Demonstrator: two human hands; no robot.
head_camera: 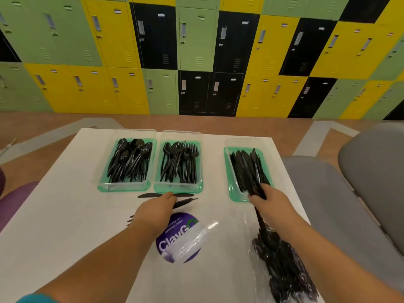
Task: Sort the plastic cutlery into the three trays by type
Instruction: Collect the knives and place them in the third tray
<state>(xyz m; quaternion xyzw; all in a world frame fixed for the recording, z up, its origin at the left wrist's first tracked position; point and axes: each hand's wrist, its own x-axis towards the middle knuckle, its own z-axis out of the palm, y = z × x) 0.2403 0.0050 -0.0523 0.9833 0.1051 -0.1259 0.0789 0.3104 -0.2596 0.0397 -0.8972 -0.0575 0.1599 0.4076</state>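
Observation:
Three clear trays with green bases stand in a row on the white table (65, 215). The left tray (105, 184) holds black spoons, the middle tray (178, 189) black forks, the right tray (235, 193) black knives. My right hand (270, 201) grips a bundle of black knives (247, 169) lying in the right tray. My left hand (158, 207) is closed on loose black knives (185, 201) just in front of the middle tray. One more knife (148, 195) lies flat beside it. Fork tines (130, 220) poke out from under my left wrist.
A clear plastic bag with several more black cutlery pieces (282, 263) lies under my right forearm. An empty clear wrapper (192, 239) covers a purple round sticker (166, 243). A grey chair (349, 193) stands at the right; coloured lockers (196, 51) fill the back wall.

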